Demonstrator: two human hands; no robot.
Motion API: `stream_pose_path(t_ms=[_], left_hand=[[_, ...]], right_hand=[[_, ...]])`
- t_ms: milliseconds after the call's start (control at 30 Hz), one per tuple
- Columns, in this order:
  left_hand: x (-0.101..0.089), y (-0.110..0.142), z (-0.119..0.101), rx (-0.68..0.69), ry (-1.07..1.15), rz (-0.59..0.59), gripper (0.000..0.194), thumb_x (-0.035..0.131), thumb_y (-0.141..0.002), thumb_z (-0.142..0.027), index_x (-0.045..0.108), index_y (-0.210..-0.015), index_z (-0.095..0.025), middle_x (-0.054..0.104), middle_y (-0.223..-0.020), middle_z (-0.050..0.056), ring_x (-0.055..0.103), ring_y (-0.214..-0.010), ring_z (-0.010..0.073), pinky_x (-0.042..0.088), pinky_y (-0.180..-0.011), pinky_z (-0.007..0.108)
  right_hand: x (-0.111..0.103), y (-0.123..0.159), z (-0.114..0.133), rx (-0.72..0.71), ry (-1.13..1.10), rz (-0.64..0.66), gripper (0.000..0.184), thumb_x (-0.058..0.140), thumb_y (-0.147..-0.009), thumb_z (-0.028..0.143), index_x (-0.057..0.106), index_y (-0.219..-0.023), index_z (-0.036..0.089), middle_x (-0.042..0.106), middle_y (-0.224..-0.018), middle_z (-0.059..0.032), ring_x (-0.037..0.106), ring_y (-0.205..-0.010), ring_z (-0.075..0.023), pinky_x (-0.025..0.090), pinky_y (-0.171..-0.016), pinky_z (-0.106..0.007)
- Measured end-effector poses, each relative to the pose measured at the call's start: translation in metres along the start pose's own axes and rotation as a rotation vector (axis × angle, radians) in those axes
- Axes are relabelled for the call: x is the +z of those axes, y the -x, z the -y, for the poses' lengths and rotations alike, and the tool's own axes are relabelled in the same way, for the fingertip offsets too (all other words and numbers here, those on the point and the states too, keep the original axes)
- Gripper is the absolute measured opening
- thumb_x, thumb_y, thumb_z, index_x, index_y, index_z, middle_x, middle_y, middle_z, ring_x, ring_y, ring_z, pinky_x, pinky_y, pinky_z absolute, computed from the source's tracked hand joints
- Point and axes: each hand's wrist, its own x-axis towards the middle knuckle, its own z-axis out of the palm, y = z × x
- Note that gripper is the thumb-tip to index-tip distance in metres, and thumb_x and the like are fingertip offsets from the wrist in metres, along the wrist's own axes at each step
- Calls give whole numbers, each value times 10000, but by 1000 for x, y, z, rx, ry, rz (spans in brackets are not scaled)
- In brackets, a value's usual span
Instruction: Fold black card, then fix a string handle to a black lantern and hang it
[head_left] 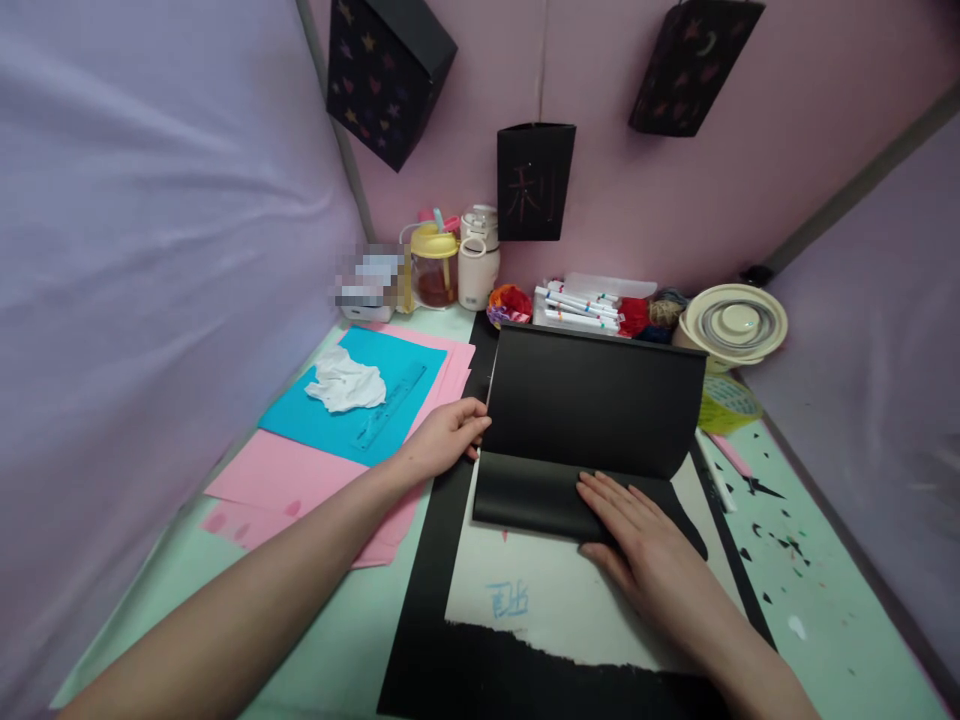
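A folded sheet of black paper [600, 395] stands partly up in front of me, its lower flap [525, 492] creased toward me. My left hand [450, 437] is closed at the paper's left edge, fingertips bent around it. On the lower flap my right hand [634, 535] lies flat with fingers stretched out, pressing near the fold. Under the black paper is a white sheet [555, 600] with blue handwritten marks and a torn lower edge. A larger black sheet [427, 600] lies beneath both.
Pink paper [292, 475], blue paper [300, 400], a ruler [390, 405] and a crumpled tissue [345, 382] lie left. Markers [581, 308], a bottle [478, 265] and a jug [435, 270] stand behind. A craft knife [731, 455], tape [727, 400] and black scraps are right. Black lanterns [535, 185] hang above.
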Motion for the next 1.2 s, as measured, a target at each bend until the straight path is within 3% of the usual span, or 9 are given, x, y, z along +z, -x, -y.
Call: stream_pose_path(t_ms=[233, 567, 1200], left_hand=[[-2, -2, -5, -54, 139, 31, 216, 595, -806, -371, 523, -857, -175, 523, -654, -52, 575, -558, 92, 534, -605, 264], [-2, -5, 0, -37, 104, 49, 225, 590, -809, -387, 528, -857, -177, 479, -636, -52, 551, -568, 100, 525, -528, 244], [-2, -4, -4, -50, 109, 55, 184, 566, -829, -353, 511, -850, -179, 450, -618, -60, 531, -562, 95, 539, -544, 254]], right_hand=[[-1, -1, -1, -14, -1, 11, 513, 536, -905, 369, 488, -1386, 198, 473, -1447, -72, 462, -1325, -270, 434, -1069, -504], [5, 1, -4, -38, 21, 19, 520, 500, -923, 392, 467, -1403, 195, 461, -1454, -66, 441, -1339, -276, 442, -1060, -512], [4, 0, -2, -7, -11, 44, 531, 506, -917, 395, 451, -1415, 219, 446, -1467, -65, 426, -1351, -268, 416, -1083, -507]])
